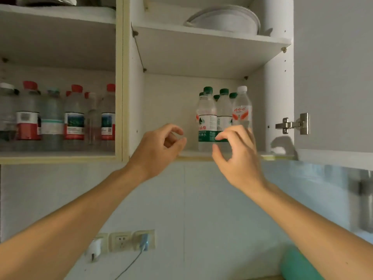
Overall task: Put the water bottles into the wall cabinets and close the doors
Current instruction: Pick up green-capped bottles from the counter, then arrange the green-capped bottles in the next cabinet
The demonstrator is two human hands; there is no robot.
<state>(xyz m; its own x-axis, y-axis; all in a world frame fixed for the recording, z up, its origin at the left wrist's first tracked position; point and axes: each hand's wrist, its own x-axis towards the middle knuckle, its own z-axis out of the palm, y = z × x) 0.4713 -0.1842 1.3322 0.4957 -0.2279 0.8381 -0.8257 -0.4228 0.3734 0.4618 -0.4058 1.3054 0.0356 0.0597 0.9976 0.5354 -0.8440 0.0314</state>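
Note:
Two wall cabinets stand open in the head view. Several green-capped water bottles (pixel 206 118) and a white-capped bottle (pixel 243 112) with a red label stand on the right cabinet's lower shelf (pixel 189 153). Several red-capped bottles (pixel 73 122) fill the left cabinet's lower shelf. My left hand (pixel 159 148) hovers at the shelf's front edge, fingers loosely curled, holding nothing. My right hand (pixel 236 156) is just in front of the green-labelled bottles, fingers loosely curled and empty; whether a fingertip touches a bottle is unclear.
The right cabinet's grey door (pixel 333 77) hangs open at the right on a metal hinge (pixel 292 124). White plates (pixel 224 19) sit on the upper shelf. Wall sockets (pixel 121 240) with a cable are below on the tiled wall. A teal object (pixel 298 265) lies bottom right.

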